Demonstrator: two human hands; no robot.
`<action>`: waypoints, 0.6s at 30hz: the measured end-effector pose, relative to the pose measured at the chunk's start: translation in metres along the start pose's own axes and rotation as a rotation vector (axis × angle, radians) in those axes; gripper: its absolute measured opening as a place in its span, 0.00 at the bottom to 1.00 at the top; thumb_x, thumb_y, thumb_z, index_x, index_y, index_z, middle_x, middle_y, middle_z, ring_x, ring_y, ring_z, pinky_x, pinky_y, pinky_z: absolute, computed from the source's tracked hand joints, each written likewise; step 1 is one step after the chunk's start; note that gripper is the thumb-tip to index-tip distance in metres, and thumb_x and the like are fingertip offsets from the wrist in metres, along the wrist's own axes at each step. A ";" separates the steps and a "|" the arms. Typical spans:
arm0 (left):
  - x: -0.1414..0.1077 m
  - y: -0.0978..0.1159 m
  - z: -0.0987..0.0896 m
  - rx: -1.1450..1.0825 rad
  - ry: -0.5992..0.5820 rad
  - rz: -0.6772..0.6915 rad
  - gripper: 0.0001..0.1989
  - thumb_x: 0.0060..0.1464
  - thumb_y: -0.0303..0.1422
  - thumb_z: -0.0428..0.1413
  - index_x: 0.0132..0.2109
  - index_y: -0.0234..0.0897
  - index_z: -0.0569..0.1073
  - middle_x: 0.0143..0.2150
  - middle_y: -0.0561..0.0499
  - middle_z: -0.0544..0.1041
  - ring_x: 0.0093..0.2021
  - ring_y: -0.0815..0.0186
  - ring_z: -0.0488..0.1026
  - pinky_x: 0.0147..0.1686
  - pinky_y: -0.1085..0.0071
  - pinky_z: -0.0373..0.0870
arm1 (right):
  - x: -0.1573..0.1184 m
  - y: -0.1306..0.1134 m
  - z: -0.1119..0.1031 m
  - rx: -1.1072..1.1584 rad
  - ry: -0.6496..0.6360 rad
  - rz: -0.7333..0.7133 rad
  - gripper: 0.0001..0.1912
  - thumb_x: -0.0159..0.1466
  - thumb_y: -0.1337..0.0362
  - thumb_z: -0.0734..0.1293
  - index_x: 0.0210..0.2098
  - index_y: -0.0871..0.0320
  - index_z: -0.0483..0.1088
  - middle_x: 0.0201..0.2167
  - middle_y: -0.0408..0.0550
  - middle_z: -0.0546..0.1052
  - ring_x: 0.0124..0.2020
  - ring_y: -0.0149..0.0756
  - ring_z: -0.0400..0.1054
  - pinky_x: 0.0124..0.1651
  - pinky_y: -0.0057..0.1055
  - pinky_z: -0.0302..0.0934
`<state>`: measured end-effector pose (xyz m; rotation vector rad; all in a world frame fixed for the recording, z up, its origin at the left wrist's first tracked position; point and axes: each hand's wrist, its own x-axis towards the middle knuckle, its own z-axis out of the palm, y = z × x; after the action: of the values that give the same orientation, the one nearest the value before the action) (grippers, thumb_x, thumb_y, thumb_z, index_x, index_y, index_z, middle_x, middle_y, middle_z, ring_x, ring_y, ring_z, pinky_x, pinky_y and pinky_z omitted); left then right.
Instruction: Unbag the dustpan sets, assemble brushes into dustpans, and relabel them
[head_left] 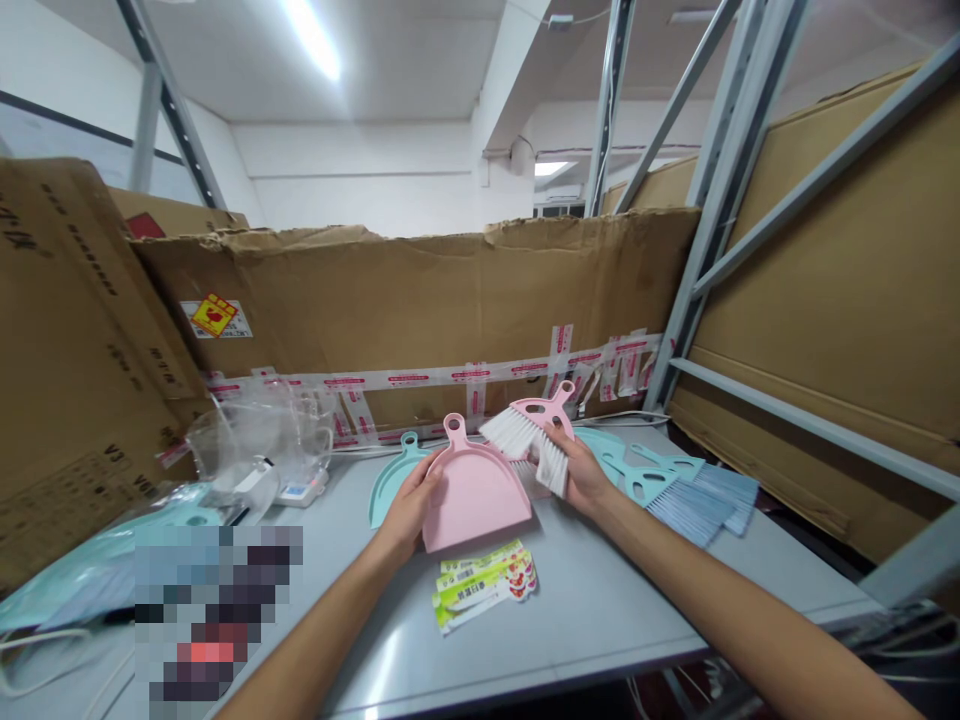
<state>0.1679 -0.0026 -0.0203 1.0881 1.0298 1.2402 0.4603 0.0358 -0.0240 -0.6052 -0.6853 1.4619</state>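
Observation:
My left hand [411, 502] grips a pink dustpan [480, 495] by its left edge, its handle with a hole pointing up. In my right hand [581, 468] is a small pink hand brush [553, 412] with white bristles, tilted so the bristles face left and down. The brush sits close to the dustpan's upper right side; whether they touch I cannot tell. Partly behind my left hand lies a teal dustpan [390, 480]. Teal brushes [652, 480] with blue-grey bristles lie right of my right hand. Below the pink dustpan are several green-and-white printed cards [486, 585].
Clear plastic bags [259, 435] and a small white device [304, 490] stand at the back left. Bagged teal items [112, 550] lie on the left. A large cardboard sheet [435, 300] backs the grey table [600, 620]; metal shelf posts [679, 290] rise at right.

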 end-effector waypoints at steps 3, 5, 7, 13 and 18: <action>-0.001 0.001 0.001 0.003 0.000 0.008 0.39 0.51 0.56 0.73 0.65 0.43 0.81 0.63 0.44 0.85 0.58 0.48 0.81 0.53 0.61 0.78 | -0.001 0.001 0.003 -0.039 0.022 -0.030 0.16 0.67 0.60 0.80 0.52 0.56 0.80 0.48 0.53 0.90 0.47 0.48 0.88 0.48 0.38 0.85; -0.001 0.001 0.001 0.008 0.004 0.010 0.39 0.51 0.56 0.73 0.65 0.43 0.81 0.63 0.44 0.84 0.59 0.48 0.81 0.53 0.61 0.78 | -0.002 0.001 0.003 -0.078 0.033 -0.033 0.17 0.68 0.57 0.80 0.53 0.57 0.81 0.49 0.53 0.90 0.49 0.49 0.87 0.52 0.40 0.84; -0.001 0.001 0.001 0.013 0.005 0.011 0.39 0.51 0.56 0.73 0.65 0.44 0.81 0.63 0.44 0.84 0.60 0.47 0.81 0.54 0.61 0.78 | -0.003 0.002 0.004 -0.111 0.030 -0.036 0.19 0.68 0.55 0.80 0.53 0.57 0.81 0.50 0.53 0.89 0.50 0.49 0.87 0.54 0.41 0.83; -0.001 0.001 0.000 0.035 -0.006 0.013 0.38 0.54 0.56 0.71 0.66 0.44 0.80 0.64 0.44 0.84 0.61 0.47 0.80 0.55 0.60 0.77 | -0.007 0.005 0.006 -0.101 -0.006 -0.019 0.19 0.67 0.52 0.80 0.51 0.58 0.82 0.51 0.55 0.89 0.53 0.50 0.86 0.57 0.43 0.82; 0.000 0.001 0.000 0.050 -0.003 0.007 0.39 0.54 0.56 0.71 0.67 0.44 0.80 0.63 0.44 0.84 0.58 0.48 0.81 0.54 0.60 0.77 | -0.009 0.003 0.003 -0.089 -0.065 0.014 0.18 0.65 0.57 0.81 0.51 0.57 0.82 0.50 0.54 0.89 0.49 0.50 0.86 0.52 0.42 0.83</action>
<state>0.1674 -0.0030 -0.0195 1.1329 1.0607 1.2242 0.4563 0.0269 -0.0244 -0.6343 -0.8014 1.4756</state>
